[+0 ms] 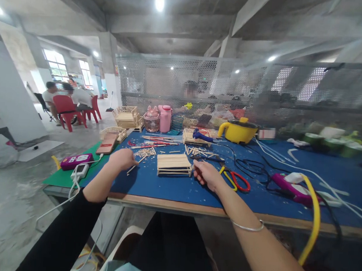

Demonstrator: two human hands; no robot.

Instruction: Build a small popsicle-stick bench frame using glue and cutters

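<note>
A small slatted wooden model stands on the blue mat between my hands. My left hand is closed at the left, its fingertips down at thin wooden sticks on the mat; what it pinches, if anything, is too small to make out. Close by the model's right end is my right hand, fingers curled, and whether it grips something there is unclear. A pile of short sticks lies just beyond my left hand. Behind the model, more short sticks are scattered.
Red-and-yellow-handled scissors lie right of my right hand. Behind are a blue glue gun, a yellow pot and a pink bottle. A phone and purple power strips flank the work area, with cables trailing at right.
</note>
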